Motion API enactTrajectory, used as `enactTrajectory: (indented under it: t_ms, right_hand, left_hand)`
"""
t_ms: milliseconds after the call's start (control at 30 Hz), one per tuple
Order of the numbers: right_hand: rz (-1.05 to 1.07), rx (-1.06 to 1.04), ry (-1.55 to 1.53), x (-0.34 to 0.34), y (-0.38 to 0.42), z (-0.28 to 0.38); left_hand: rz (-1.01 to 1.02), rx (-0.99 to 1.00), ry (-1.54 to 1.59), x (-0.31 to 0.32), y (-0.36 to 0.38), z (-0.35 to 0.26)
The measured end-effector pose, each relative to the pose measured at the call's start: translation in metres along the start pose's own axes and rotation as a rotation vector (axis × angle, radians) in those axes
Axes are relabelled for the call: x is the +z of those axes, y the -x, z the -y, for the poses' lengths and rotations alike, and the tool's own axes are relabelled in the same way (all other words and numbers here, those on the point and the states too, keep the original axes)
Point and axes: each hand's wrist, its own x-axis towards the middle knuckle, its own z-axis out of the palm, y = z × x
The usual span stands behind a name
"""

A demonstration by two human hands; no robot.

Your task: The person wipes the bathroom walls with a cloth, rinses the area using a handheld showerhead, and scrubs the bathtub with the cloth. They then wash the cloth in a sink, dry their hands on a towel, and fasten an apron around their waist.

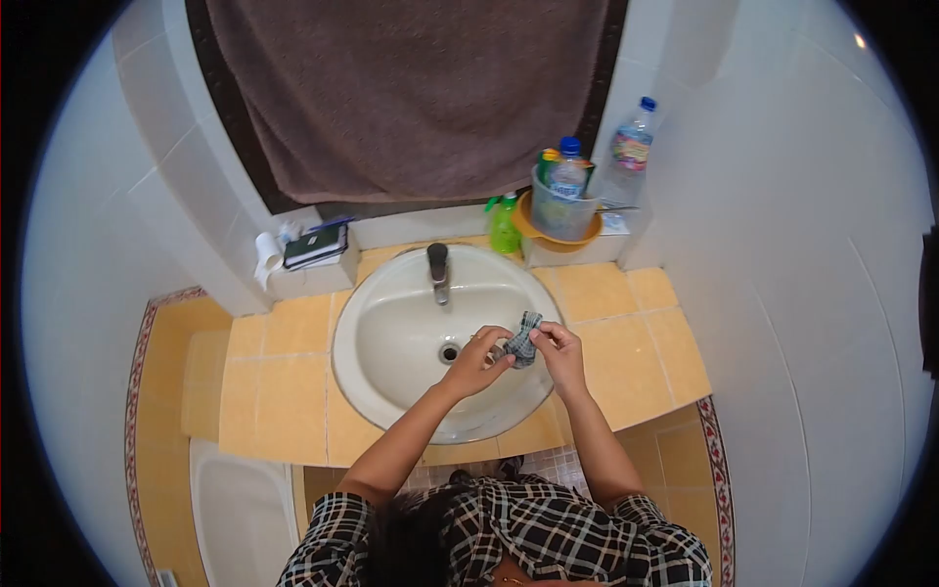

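Note:
Both my hands are over the right part of the white sink basin [391,328]. Between them is a small grey-blue plaid cloth piece [523,342], gathered at the middle like a bow. The fingers of my left hand [477,364] are closed at its left side, with a ring on one finger. My right hand [559,354] pinches its right side between thumb and fingers. Behind my hands, the dark-topped faucet [439,272] stands at the back of the basin. The drain [449,353] shows left of the cloth, beside my left fingers.
Yellow tiles [626,347] surround the sink. A green pump bottle [505,225] stands behind it, near a clear tub [562,210] with bottles in an orange bowl [528,227]. Another plastic bottle [633,147] is at right. A dark notebook [315,245] and paper roll [267,250] lie back left. A brown towel [411,98] hangs behind.

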Motion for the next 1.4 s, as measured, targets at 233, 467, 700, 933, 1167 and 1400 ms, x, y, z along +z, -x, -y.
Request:
enactTrajectory:
  t_ms: [233,467,700,933,1167,1400]
  right_hand:
    - [-0.107,-0.245,0.176,-0.013,0.046,0.041]
    - [-0.147,-0.259,0.132,-0.05,0.069,0.074]
    - [-0.047,-0.188,0.143,-0.115,0.067,0.107]
    - [-0.06,-0.155,0.528,-0.194,0.032,0.102]
    - [-0.265,-0.387,0.447,-0.226,-0.004,0.119]
    - [-0.244,-0.634,0.693,-0.243,-0.045,0.138]
  left_hand:
    - [-0.054,0.408,0.047,0.022,-0.007,-0.033]
    - [-0.145,0.444,0.118,0.061,-0.013,-0.07]
    - [-0.058,0.29,0.234,0.09,-0.048,-0.089]
    - [0.011,0.32,-0.123,0.127,-0.105,-0.087]
    - [-0.008,0.28,0.017,0.173,-0.144,-0.113]
    - [-0.195,0.414,0.042,0.201,-0.195,-0.081]
